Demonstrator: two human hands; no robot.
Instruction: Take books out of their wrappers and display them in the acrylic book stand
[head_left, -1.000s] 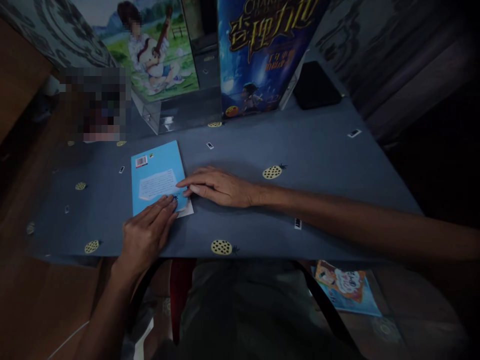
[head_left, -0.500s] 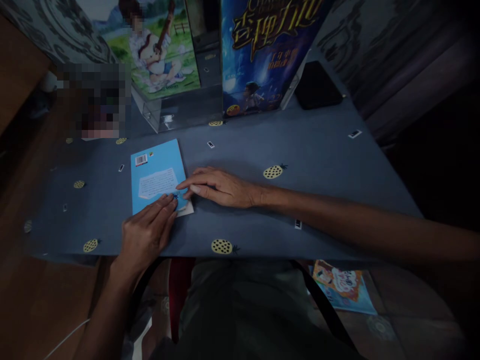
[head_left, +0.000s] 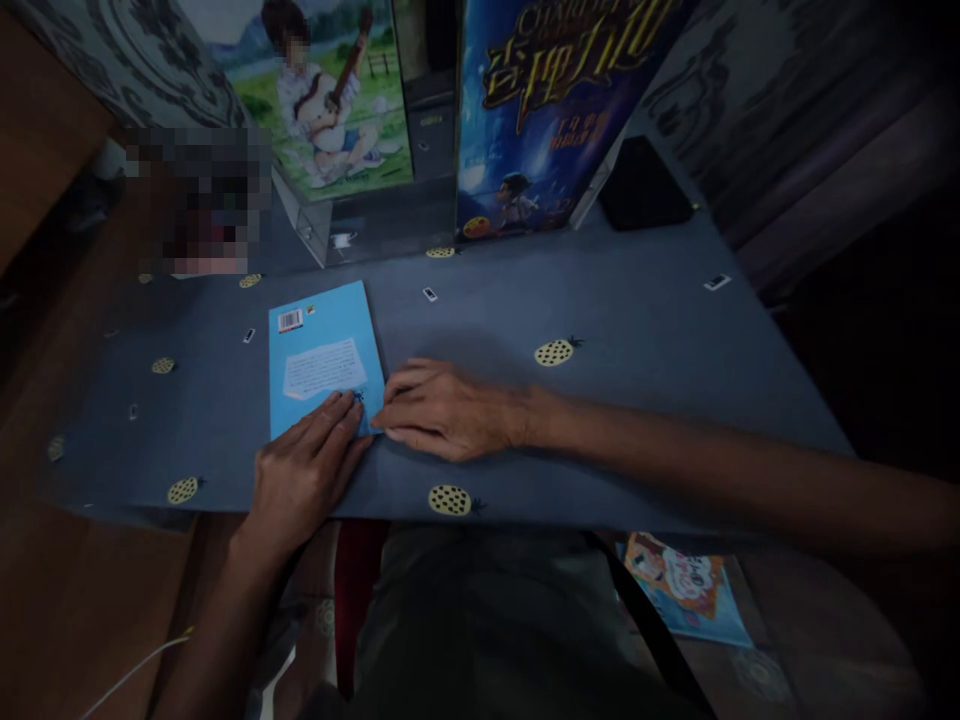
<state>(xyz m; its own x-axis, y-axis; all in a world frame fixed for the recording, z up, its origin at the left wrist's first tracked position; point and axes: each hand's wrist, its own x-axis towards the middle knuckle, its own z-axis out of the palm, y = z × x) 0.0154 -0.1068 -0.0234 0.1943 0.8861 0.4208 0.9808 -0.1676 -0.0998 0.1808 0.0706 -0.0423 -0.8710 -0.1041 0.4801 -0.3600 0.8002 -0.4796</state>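
Observation:
A light-blue book point(head_left: 319, 340) lies on the table with its back cover up, showing a barcode and a pale text panel. My left hand point(head_left: 304, 465) rests over its lower part, fingers laid flat and pointing to the upper right. At the lower right corner, my right hand point(head_left: 439, 410) has its fingertips together and appears to pinch the book's edge; the exact hold is partly hidden. The cover's corner lies flat.
Behind the book, a guitar-picture book point(head_left: 337, 165) and a dark-blue book point(head_left: 525, 150) stand in clear holders. A black flat object point(head_left: 645, 185) lies at the back right of the table point(head_left: 637, 300). Below the front edge is a colourful packet or booklet point(head_left: 686, 585).
My right hand has moved down to the book's lower right corner, its fingers drawn together. The corner, curled up before with a white page showing, now lies flat. My left hand stays on the cover.

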